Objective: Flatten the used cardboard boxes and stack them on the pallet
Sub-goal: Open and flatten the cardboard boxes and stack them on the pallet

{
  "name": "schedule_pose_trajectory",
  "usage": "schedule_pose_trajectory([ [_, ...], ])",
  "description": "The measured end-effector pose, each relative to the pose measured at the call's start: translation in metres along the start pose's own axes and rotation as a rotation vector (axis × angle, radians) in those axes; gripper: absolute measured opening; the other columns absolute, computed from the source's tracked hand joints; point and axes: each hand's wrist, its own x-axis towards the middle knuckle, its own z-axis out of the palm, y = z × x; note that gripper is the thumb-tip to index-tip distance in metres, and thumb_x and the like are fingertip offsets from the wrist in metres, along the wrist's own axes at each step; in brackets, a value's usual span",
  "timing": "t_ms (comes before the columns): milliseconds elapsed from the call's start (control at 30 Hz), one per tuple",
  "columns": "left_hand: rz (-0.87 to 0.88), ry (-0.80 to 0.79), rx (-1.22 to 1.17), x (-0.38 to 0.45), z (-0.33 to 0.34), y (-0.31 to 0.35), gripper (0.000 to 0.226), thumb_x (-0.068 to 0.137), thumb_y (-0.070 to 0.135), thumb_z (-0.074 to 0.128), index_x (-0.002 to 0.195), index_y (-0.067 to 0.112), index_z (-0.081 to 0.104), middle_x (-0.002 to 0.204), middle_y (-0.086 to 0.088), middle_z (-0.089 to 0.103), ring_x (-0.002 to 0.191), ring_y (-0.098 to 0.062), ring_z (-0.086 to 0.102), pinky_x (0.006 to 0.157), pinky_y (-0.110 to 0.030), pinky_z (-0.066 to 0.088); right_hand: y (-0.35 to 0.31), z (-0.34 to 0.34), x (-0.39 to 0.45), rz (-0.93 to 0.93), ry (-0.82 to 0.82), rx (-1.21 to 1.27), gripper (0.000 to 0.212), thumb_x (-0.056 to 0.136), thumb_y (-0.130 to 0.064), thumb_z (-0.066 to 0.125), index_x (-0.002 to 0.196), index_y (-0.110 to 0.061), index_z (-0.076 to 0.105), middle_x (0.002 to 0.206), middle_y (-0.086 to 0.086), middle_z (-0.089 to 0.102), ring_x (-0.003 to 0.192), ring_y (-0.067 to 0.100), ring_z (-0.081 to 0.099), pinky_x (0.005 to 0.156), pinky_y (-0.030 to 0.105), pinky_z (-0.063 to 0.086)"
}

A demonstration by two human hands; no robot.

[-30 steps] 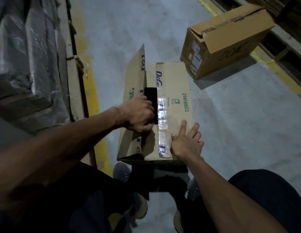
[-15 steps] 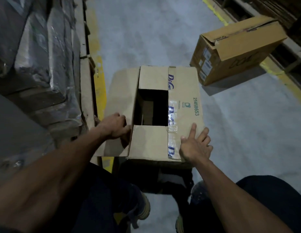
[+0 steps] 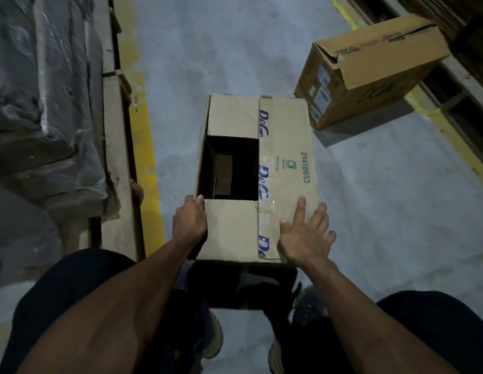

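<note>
Cardboard box (image 3: 284,163) stands upright on the concrete floor (image 3: 383,211), directly in front of the person's feet, with its long axis running away from the body. The top face is half open: a dark rectangular opening (image 3: 232,168) occupies the left half, bounded by a far short flap and a near short flap (image 3: 229,228), while the right long flap, printed with blue lettering and a green number, lies shut and carries a strip of clear tape.

Order of items, left to right:

1. Plastic-wrapped goods (image 3: 43,103) on a wooden pallet (image 3: 113,184), bordered by a yellow floor line (image 3: 147,157). Whether this is the pallet meant for stacking cannot be determined.
2. Left hand (image 3: 190,222), at the near-left corner of the box. The thumb lies over the top edge; the fingers curl down the left side wall and are not visible, so the firmness of the hold cannot be confirmed.
3. Right hand (image 3: 306,233), flat and spread, palm down on the near end of the closed right flap. It holds nothing.
4. Second cardboard box (image 3: 369,71), tilted, well apart toward the far right, not yet flattened.

Both hands are at the near end; the far end is out of reach without leaning. The box bottom is hidden, so the state of its seam is unknown. The interior is too dark to read beyond one inner flap.
</note>
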Motion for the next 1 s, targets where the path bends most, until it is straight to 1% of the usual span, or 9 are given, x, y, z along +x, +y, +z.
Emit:
schedule_pose_trajectory([
  [67, 0.003, 0.002, -0.006, 0.000, 0.000, -0.001, 0.045, 0.109, 0.037, 0.026, 0.115, 0.000, 0.052, 0.112, -0.026, 0.062, 0.104, -0.046, 0.057, 0.081, -0.045, 0.042, -0.002, -0.008, 0.000, -0.220, 0.143, -0.084, 0.061, 0.102, -0.047, 0.034, 0.155, -0.024, 0.012, 0.166, 0.013, -0.007, 0.153, 0.033, -0.005, 0.120, 0.058, 0.001],
  [133, -0.001, 0.004, -0.011, 0.002, 0.001, -0.001, 0.046, 0.109, 0.037, 0.026, 0.116, 0.000, 0.052, 0.112, -0.026, 0.062, 0.105, -0.046, 0.057, 0.080, -0.043, 0.040, -0.012, -0.023, 0.005, -0.603, 0.253, -0.106, 0.050, 0.099, -0.044, 0.042, 0.144, -0.022, 0.040, 0.160, 0.011, 0.025, 0.151, 0.031, 0.017, 0.121, 0.050, 0.011],
  [233, -0.014, 0.018, -0.010, 0.002, 0.003, -0.001, 0.046, 0.109, 0.038, 0.027, 0.116, 0.000, 0.052, 0.112, -0.025, 0.062, 0.106, -0.045, 0.057, 0.076, -0.040, 0.035, -0.036, -0.036, 0.019, -1.100, 0.179, -0.359, 0.046, 0.096, -0.050, 0.040, 0.117, -0.018, 0.067, 0.128, 0.006, 0.060, 0.132, 0.026, 0.047, 0.118, 0.045, 0.028],
  [333, -0.023, 0.033, -0.008, 0.001, 0.004, -0.001, 0.047, 0.108, 0.040, 0.026, 0.115, 0.002, 0.052, 0.112, -0.025, 0.062, 0.105, -0.045, 0.056, 0.078, -0.042, 0.037, -0.048, -0.038, 0.028, -1.249, 0.034, -0.699, 0.051, 0.096, -0.052, 0.034, 0.093, -0.020, 0.074, 0.094, 0.001, 0.065, 0.096, 0.022, 0.058, 0.111, 0.042, 0.035],
  [433, -0.034, 0.040, -0.005, 0.001, 0.004, -0.003, 0.047, 0.108, 0.042, 0.025, 0.115, 0.004, 0.052, 0.111, -0.024, 0.063, 0.103, -0.044, 0.058, 0.081, -0.044, 0.042, -0.049, -0.050, 0.023, -1.260, 0.019, -0.853, 0.051, 0.094, -0.046, 0.027, 0.080, -0.022, 0.071, 0.082, -0.001, 0.066, 0.076, 0.019, 0.051, 0.096, 0.040, 0.042],
  [633, -0.030, 0.043, 0.009, -0.001, 0.001, -0.002, 0.049, 0.108, 0.043, 0.024, 0.115, 0.004, 0.052, 0.112, -0.024, 0.063, 0.102, -0.044, 0.059, 0.084, -0.047, 0.046, -0.038, -0.102, -0.002, -1.127, 0.015, -0.900, 0.059, 0.081, -0.051, 0.009, 0.071, -0.022, 0.059, 0.079, -0.001, 0.061, 0.078, 0.019, 0.048, 0.093, 0.039, 0.036],
  [767, -0.031, 0.042, 0.014, -0.004, -0.002, 0.001, 0.050, 0.107, 0.044, 0.025, 0.116, 0.003, 0.052, 0.113, -0.027, 0.063, 0.104, -0.046, 0.058, 0.086, -0.048, 0.046, -0.024, -0.136, -0.012, -1.019, -0.080, -1.067, 0.045, 0.093, -0.050, 0.029, 0.089, -0.024, 0.065, 0.091, -0.003, 0.059, 0.088, 0.017, 0.047, 0.088, 0.036, 0.032],
  [867, -0.036, 0.047, 0.009, -0.006, -0.003, 0.003, 0.051, 0.107, 0.044, 0.024, 0.116, 0.002, 0.052, 0.113, -0.026, 0.062, 0.104, -0.045, 0.058, 0.085, -0.047, 0.045, -0.004, -0.143, -0.005, -0.898, -0.037, -1.197, 0.032, 0.099, -0.044, 0.047, 0.114, -0.021, 0.064, 0.111, 0.003, 0.060, 0.098, 0.021, 0.050, 0.090, 0.038, 0.039],
  [1000, -0.021, 0.050, 0.006, -0.007, -0.001, 0.003, 0.051, 0.108, 0.044, 0.023, 0.115, 0.001, 0.052, 0.112, -0.027, 0.062, 0.104, -0.046, 0.058, 0.081, -0.044, 0.042, 0.030, -0.121, 0.014, -0.668, -0.011, -1.140, 0.040, 0.096, -0.040, 0.053, 0.128, -0.015, 0.056, 0.123, 0.011, 0.054, 0.106, 0.026, 0.052, 0.093, 0.041, 0.047],
])
